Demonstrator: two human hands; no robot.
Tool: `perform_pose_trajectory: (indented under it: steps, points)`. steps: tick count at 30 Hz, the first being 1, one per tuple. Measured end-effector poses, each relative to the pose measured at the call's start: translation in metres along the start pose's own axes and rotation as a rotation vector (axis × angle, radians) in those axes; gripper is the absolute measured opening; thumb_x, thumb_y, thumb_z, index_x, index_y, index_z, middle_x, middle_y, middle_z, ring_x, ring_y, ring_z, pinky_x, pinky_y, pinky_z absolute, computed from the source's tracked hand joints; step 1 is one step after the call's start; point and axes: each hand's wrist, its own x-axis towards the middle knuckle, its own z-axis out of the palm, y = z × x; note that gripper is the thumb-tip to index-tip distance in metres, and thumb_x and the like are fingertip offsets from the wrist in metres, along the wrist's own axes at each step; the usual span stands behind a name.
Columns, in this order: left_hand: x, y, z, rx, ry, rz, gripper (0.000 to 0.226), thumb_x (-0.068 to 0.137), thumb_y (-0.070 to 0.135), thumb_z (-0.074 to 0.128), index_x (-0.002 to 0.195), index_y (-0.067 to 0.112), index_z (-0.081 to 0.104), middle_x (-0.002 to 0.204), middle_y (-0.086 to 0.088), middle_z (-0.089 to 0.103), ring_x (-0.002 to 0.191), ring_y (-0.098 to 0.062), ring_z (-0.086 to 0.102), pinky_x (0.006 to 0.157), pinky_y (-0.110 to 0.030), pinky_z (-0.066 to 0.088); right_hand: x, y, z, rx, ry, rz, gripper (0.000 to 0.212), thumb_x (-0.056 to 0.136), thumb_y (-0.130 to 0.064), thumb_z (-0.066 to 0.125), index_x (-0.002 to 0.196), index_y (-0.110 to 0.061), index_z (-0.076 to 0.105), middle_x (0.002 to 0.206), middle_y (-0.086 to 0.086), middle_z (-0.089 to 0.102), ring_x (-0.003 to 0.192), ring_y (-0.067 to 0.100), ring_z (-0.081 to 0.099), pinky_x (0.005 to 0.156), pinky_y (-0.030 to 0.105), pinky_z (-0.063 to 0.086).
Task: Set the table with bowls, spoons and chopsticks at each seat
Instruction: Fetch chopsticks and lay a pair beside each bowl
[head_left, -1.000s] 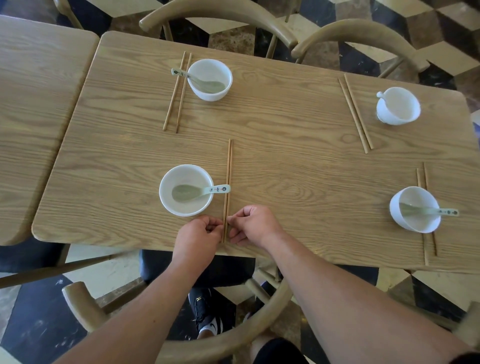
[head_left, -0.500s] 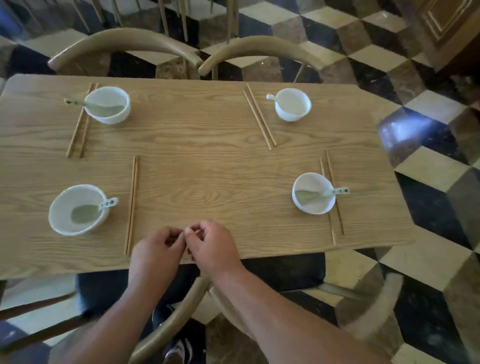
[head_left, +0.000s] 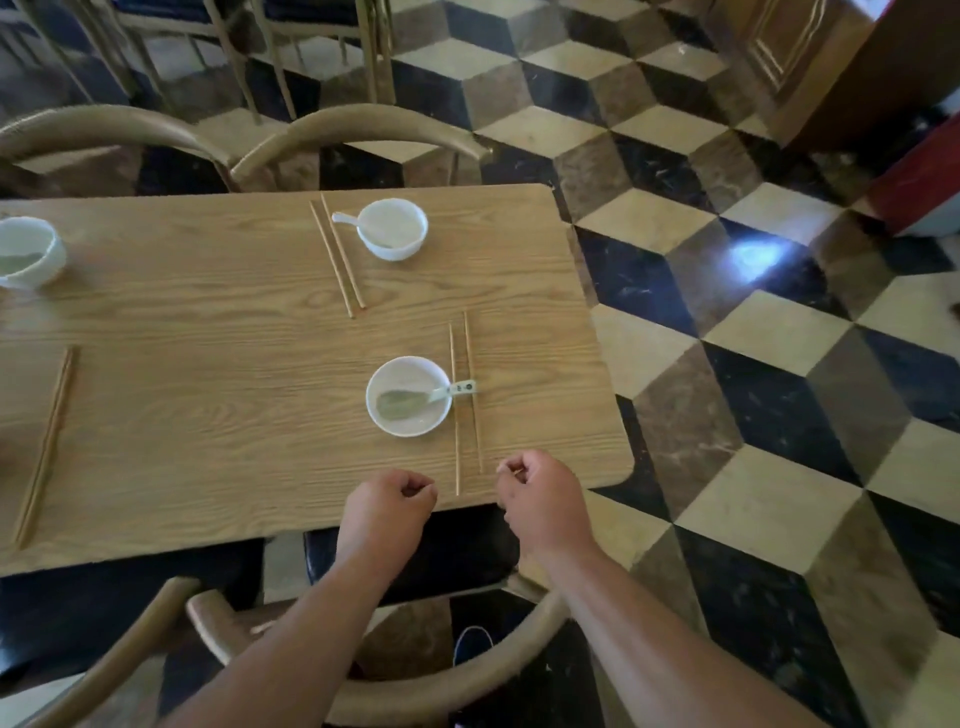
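At the near edge of the light wooden surface (head_left: 234, 389), your left hand (head_left: 387, 501) and right hand (head_left: 540, 499) flank the thin wooden chopsticks (head_left: 456, 447), fingers (head_left: 415, 487) curled empty, tips tucked from sight.

Entry one, left grip (head_left: 387, 501): back of the hand up, fingers (head_left: 415, 488) curled under toward the palm, thumb tip meeting the forefinger; nothing seen held. Its left forearm (head_left: 311, 623) is bare, rising from the lower edge and slanting up to the right, wrist straight.

Entry two, right grip (head_left: 537, 493): knuckles up, fingers curled in, thumb beside the forefinger, nothing seen held. Its right forearm (head_left: 649, 639) is bare, slanting up to the left.

Both grips are level with each other, near but apart.
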Motion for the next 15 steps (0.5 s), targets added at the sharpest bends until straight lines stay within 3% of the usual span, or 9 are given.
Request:
perform_pose_trajectory:
  steps: [6, 9, 12, 15]
  points:
    - [0.016, 0.005, 0.024, -0.007, -0.017, -0.027, 0.012, 0.096, 0.036, 0.074, 0.103, 0.028, 0.079, 0.088, 0.015, 0.074, 0.087, -0.009, 0.068, 0.076, -0.03, 0.053, 0.035, 0.017, 0.001, -0.034, -0.031, 0.055, 0.011, 0.101, -0.029, 0.065, 0.096, -0.02, 0.068, 0.085, -0.001, 0.073, 0.074, 0.021, 0.071, 0.064, 0.037, 0.058]
    - [0.029, 0.009, 0.034, -0.004, -0.005, -0.01, 0.015, 0.095, 0.037, 0.075, 0.106, 0.027, 0.079, 0.087, 0.017, 0.073, 0.084, -0.004, 0.066, 0.074, -0.028, 0.051, 0.051, 0.012, 0.012, -0.074, -0.044, 0.046, 0.008, 0.099, -0.027, 0.069, 0.104, -0.02, 0.068, 0.093, -0.005, 0.072, 0.081, 0.018, 0.069, 0.066, 0.03, 0.052]
    - [0.044, 0.011, 0.042, 0.003, -0.014, -0.006, 0.015, 0.093, 0.034, 0.075, 0.107, 0.028, 0.079, 0.083, 0.02, 0.072, 0.08, 0.0, 0.065, 0.068, -0.024, 0.049, 0.072, 0.001, 0.025, -0.116, -0.023, 0.05, 0.02, 0.096, -0.027, 0.071, 0.115, -0.021, 0.07, 0.105, -0.007, 0.072, 0.089, 0.018, 0.07, 0.072, 0.03, 0.052]
    - [0.056, 0.008, 0.046, 0.05, -0.043, 0.01, 0.015, 0.093, 0.035, 0.076, 0.106, 0.028, 0.08, 0.087, 0.017, 0.076, 0.085, -0.007, 0.07, 0.074, -0.027, 0.053, 0.088, -0.007, 0.034, -0.168, 0.004, 0.065, 0.016, 0.096, -0.022, 0.07, 0.112, -0.021, 0.072, 0.103, -0.005, 0.074, 0.09, 0.017, 0.07, 0.073, 0.028, 0.05]
